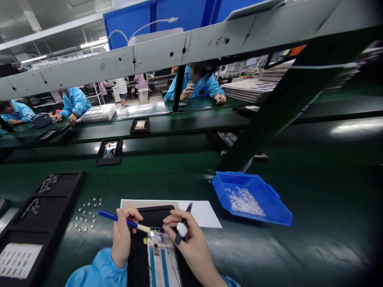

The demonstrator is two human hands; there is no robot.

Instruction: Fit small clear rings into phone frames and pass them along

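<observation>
While your left hand (122, 235) grips the blue tool (131, 223): overpressing could scratch the panel (158, 269).
Right hand (194, 239), clasping the black tool (178, 238): slackening could drop it.

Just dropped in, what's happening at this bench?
A person is working by hand on a flat device panel lying in a black tray. The left hand holds a blue stick tool, its pale tip at the panel's top end. The right hand holds a dark tool with a white lump on it, close by; whether its fingertips pinch anything else isn't clear. Small metal parts lie loose to the left; a blue bin of white pieces sits to the right.
</observation>
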